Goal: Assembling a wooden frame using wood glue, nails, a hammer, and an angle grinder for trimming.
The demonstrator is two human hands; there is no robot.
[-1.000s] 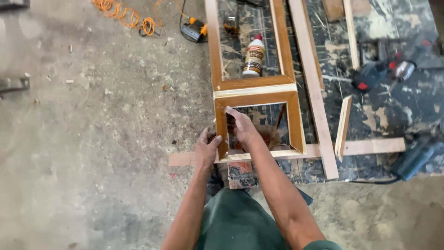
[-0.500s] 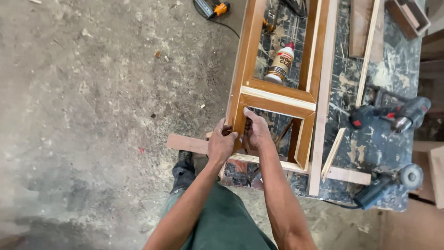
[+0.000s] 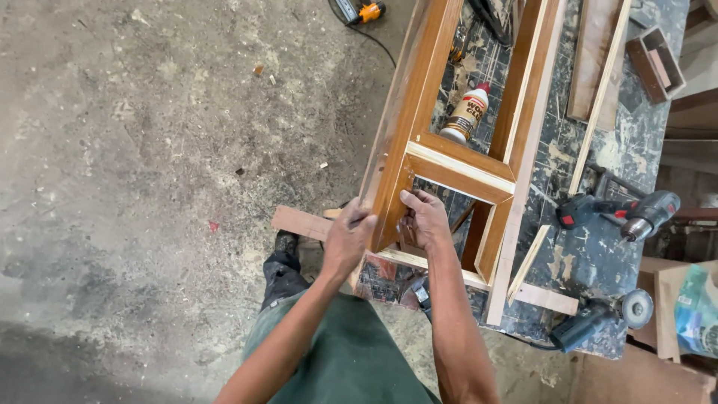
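Paint-spattered bench (image 3: 598, 254): varnished brown wooden frame (image 3: 419, 112), pale edges.

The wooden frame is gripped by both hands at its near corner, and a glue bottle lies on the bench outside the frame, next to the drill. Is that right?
Not quite. Both hands, left and right, do grip the wooden frame at its near corner, but the head view shows the glue bottle lying inside the frame's opening, not outside it. The drill sits apart, on the bench to the right.
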